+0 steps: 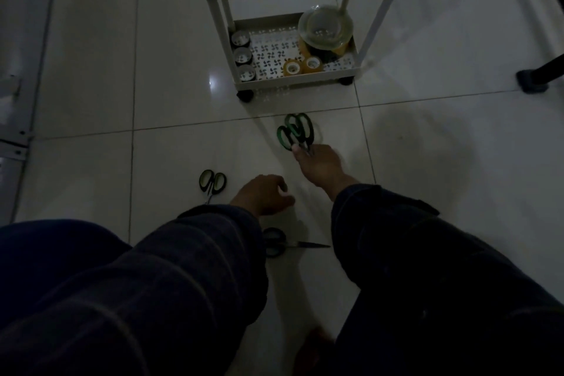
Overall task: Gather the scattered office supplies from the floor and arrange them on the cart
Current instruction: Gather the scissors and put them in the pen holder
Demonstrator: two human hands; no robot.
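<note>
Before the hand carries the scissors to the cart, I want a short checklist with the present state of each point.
1. Right hand holds the green-handled scissors by the blades: ok.
2. Number of scissors in that bunch: cannot tell.
3. Left hand free for the next pair: cannot tell, fingers curled.
4. Floor cleared: not ok; a pair left and a pair near the sleeve remain.
5. Free space on the white cart's bottom shelf: ok.
</note>
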